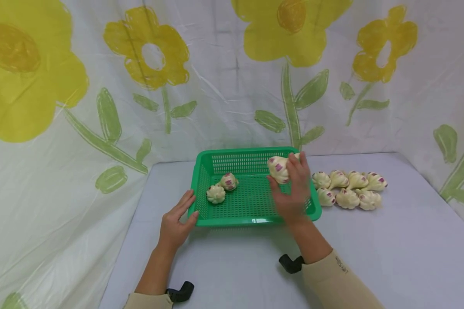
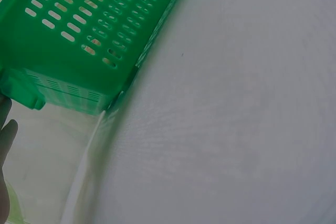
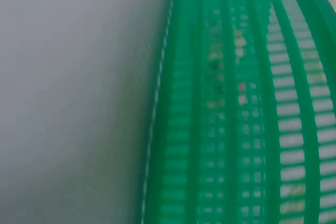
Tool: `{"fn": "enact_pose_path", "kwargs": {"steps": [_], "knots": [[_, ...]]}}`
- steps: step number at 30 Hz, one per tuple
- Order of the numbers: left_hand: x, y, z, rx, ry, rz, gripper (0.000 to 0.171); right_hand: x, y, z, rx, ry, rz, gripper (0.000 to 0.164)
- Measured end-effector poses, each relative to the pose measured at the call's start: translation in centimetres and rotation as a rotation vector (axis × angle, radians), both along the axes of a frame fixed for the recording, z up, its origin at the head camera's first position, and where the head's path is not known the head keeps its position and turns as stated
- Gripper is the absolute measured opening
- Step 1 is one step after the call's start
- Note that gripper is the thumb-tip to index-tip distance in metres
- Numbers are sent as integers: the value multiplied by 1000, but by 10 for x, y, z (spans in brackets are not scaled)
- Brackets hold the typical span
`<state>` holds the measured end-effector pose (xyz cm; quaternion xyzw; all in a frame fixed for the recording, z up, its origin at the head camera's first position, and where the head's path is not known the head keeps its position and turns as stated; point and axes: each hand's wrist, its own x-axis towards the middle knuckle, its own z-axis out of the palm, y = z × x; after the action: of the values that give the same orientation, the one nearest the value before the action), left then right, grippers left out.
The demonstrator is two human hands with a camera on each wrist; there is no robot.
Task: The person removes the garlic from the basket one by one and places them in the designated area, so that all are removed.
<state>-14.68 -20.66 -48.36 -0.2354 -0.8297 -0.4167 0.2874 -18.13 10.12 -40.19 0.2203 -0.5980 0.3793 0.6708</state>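
Note:
A garlic bulb, white with purple patches, is held in my right hand above the right part of the green plastic basket. In the head view, two more garlic bulbs lie inside the basket at its left, one whitish bulb and one purple-marked bulb. My left hand rests at the basket's front left corner, its fingers straight along the left rim and its thumb near the front rim. The left wrist view shows fingertips beside the basket's rim.
Several garlic bulbs lie in two rows on the white-covered table, right of the basket. Behind stands a white curtain with painted yellow flowers. Each wrist carries a black camera mount.

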Motion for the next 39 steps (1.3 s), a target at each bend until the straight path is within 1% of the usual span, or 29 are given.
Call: {"fn": "enact_pose_path", "kwargs": {"steps": [3, 6, 9, 12, 16, 21, 23, 26, 28, 32, 33, 34, 36, 39], "knots": [[0, 0, 0, -2, 0, 0, 48, 7, 20, 4, -78, -18, -85, 47], [0, 1, 0, -4, 2, -1, 48, 11, 40, 4, -156, -74, -127, 49], [0, 1, 0, 1, 0, -1, 48, 11, 62, -1, -229, -148, -159, 51], [-1, 0, 0, 3, 5, 0, 48, 11, 84, -8, -291, -233, -208, 52], [-2, 0, -1, -2, 6, 4, 48, 16, 109, -14, -347, -334, -280, 55], [-2, 0, -2, 1, 8, -1, 49, 25, 136, -15, -401, -431, -357, 54], [-3, 0, -3, 3, 12, -4, 48, 29, 147, -15, -424, -473, -375, 54], [-3, 0, -4, 9, 17, -10, 48, 36, 164, -16, -464, -541, -377, 54], [-3, 0, -4, 10, 32, -14, 47, 39, 176, -18, -508, -608, -364, 55], [-4, 0, -5, 15, 63, -20, 45, 40, 206, -28, -639, -786, -341, 57], [-4, 0, -5, 14, 66, -21, 45, 39, 214, -31, -689, -830, -330, 57], [-4, 0, -5, 13, 67, -22, 46, 39, 223, -34, -741, -868, -311, 56], [-3, 0, -4, 14, 55, -23, 46, 38, 240, -41, -831, -899, -256, 55], [-3, 0, -5, 16, 49, -24, 47, 38, 261, -48, -993, -892, -109, 54]]}}
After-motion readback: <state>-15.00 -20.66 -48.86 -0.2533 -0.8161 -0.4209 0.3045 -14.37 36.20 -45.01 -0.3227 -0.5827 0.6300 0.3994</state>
